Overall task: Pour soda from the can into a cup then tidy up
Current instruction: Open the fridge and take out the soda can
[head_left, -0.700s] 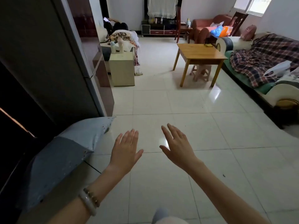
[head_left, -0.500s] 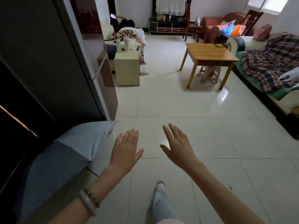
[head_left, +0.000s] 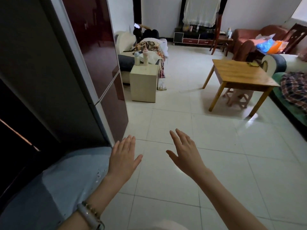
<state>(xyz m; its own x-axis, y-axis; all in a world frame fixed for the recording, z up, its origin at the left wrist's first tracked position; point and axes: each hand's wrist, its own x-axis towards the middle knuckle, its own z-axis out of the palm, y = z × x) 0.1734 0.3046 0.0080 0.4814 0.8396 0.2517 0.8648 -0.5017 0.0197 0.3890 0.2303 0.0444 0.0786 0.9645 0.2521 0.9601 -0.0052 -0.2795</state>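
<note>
Our left hand [head_left: 123, 161] and right hand [head_left: 186, 156] hovered over the floor tiles [head_left: 249, 163], fingers straight, holding nothing. We saw neither can nor cup. Just ahead stood the fridge [head_left: 93, 63], farther off the wooden table [head_left: 239, 73]; we judged our left arm might clip the fridge's edge.

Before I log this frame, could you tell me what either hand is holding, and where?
Nothing is held: the left hand and right hand hover open above the floor.
</note>
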